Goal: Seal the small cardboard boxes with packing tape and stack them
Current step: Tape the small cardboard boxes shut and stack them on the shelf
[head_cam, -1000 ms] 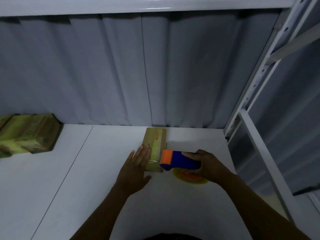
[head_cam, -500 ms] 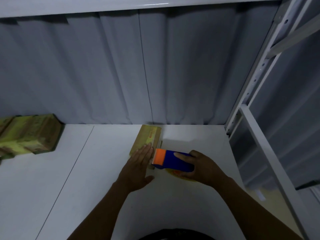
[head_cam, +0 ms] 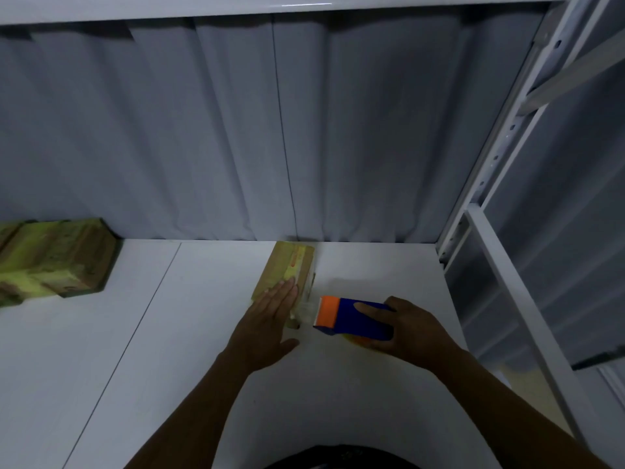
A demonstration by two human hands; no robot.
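Observation:
A small cardboard box (head_cam: 287,267) lies on the white table (head_cam: 189,350), its long side running away from me, with a strip of tape along its top. My left hand (head_cam: 267,328) presses flat on the box's near end, fingers straight. My right hand (head_cam: 407,330) grips a blue tape dispenser (head_cam: 353,318) with an orange front, just right of the box's near end. A short length of clear tape stretches from the dispenser to the box. The tape roll under the dispenser is mostly hidden by my hand.
A stack of taped cardboard boxes (head_cam: 50,260) sits at the table's far left. A grey curtain (head_cam: 270,130) hangs behind the table. A white metal rack frame (head_cam: 500,214) stands along the right edge, and a shelf runs overhead.
The box has turned a little, its far end swinging right. My right hand has drawn the dispenser to the right, off the box, pulling tape out. My left hand stays pressed on the near end.

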